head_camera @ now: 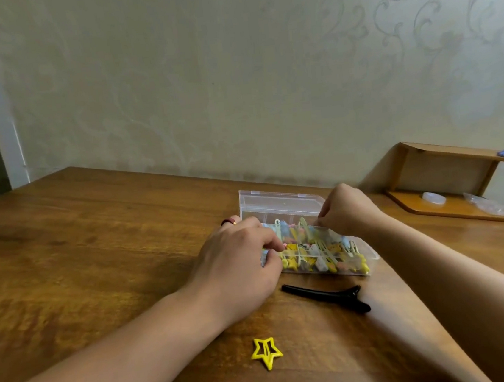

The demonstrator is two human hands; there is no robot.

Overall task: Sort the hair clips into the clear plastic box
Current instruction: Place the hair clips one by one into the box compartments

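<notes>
The clear plastic box sits open on the counter, full of mixed hair clips. My left grip pinches the box's left end; my right grip pinches its right wall. Nearer me than the box lie a yellow star clip and a black clip.

We see the clear plastic box lying open on the wooden table, its lid raised behind, crammed with mostly yellow hair clips. Just in front lie a black alligator clip and, nearer us, a yellow star clip.
</notes>
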